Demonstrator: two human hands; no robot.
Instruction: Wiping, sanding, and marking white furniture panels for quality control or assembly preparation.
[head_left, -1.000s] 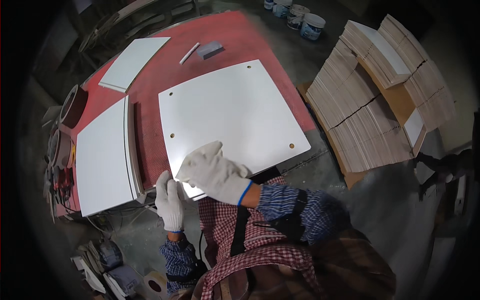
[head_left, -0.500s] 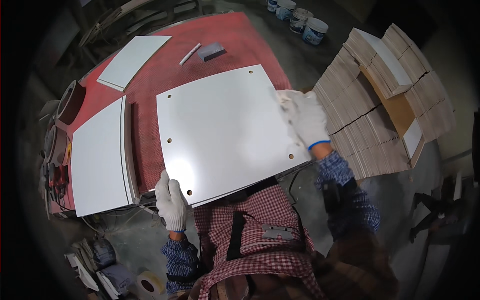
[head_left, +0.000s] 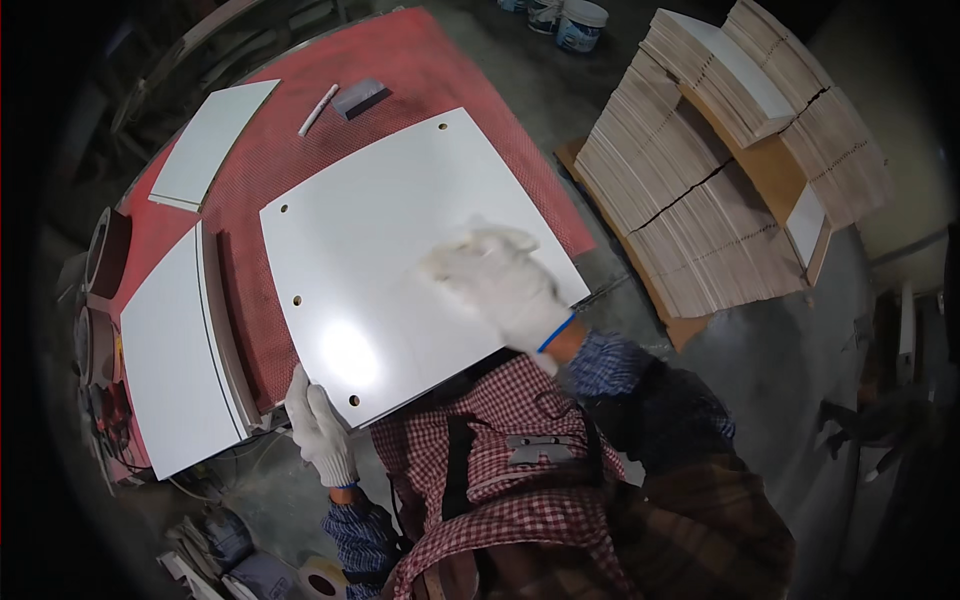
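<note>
A white rectangular panel (head_left: 390, 330) with several small round holes lies on the red table top, its near edge close to my apron. My right hand (head_left: 505, 290), in a white knit glove with a blue cuff, rests over the panel's right half; its fingers are smeared by motion, so I cannot make out their shape or anything under them. At the near left corner, my gloved left hand (head_left: 320, 430) grips the panel's edge.
More white panels (head_left: 175, 350) lie stacked at the left, with another white board (head_left: 215, 145) behind. A grey block (head_left: 361, 98) and a white stick (head_left: 318, 110) sit farther back on the red table (head_left: 430, 60). Tall board stacks (head_left: 690, 220) stand on the right; buckets (head_left: 580, 25) stand beyond.
My right hand has moved from the panel's right edge leftward onto its surface. My left hand stays at the near left corner. The whole view has shifted and turned somewhat.
</note>
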